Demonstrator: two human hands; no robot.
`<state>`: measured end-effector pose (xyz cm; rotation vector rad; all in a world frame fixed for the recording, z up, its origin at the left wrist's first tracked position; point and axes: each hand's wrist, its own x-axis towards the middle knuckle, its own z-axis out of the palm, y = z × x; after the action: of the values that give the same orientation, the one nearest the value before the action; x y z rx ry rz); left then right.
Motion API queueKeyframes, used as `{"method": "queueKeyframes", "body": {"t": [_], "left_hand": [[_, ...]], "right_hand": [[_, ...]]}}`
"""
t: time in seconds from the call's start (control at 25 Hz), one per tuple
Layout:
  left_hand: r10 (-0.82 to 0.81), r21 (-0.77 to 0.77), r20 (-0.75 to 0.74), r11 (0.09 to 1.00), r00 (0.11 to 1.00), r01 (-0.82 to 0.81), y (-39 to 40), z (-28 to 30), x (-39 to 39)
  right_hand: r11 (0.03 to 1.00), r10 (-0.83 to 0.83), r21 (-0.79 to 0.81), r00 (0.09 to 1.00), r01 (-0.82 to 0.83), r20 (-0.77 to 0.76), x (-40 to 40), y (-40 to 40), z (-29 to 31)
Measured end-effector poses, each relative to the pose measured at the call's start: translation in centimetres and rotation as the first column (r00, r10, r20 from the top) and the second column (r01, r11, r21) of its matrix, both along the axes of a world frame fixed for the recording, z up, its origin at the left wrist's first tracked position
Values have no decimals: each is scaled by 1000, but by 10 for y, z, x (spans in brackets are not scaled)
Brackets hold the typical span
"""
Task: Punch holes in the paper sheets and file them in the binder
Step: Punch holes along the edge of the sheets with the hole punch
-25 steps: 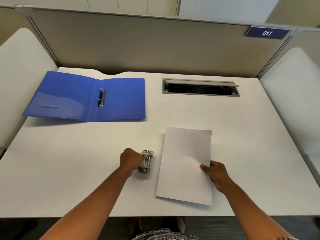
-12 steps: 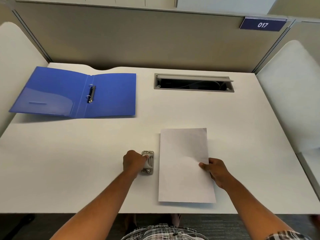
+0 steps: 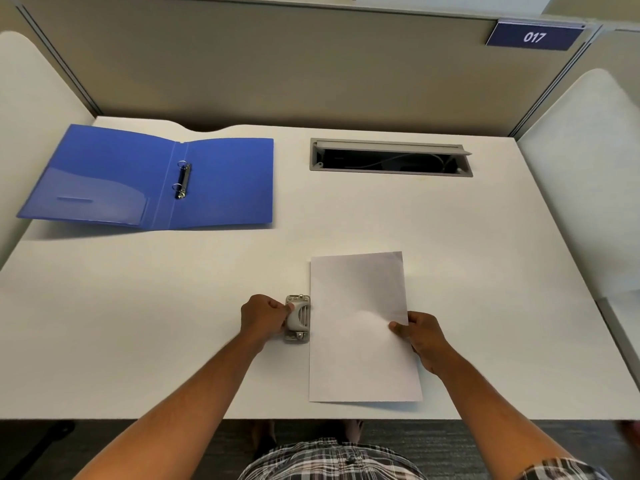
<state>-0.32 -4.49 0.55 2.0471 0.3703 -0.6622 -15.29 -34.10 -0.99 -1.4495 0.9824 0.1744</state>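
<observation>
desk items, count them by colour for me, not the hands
blue: 1, the open binder
white: 1, the paper held at its right edge by the right hand
grey: 1, the hole punch gripped by the left hand
total: 3

The paper may be more than one sheet; the head view cannot tell.

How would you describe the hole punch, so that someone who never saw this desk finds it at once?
On the white desk, look at the near edge, where a white paper sheet lies. The hole punch sits at that sheet's left edge, gripped by the left hand. It is the only small grey metal object; the blue binder lies far behind it.
</observation>
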Motion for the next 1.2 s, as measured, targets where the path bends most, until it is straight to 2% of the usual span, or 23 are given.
{"method": "queueKeyframes", "body": {"t": [1.2], "left_hand": [[-87, -33, -9, 996, 996, 87, 10, -4, 5]], "right_hand": [[1000, -25, 15, 1000, 25, 6, 11, 31, 3]]}}
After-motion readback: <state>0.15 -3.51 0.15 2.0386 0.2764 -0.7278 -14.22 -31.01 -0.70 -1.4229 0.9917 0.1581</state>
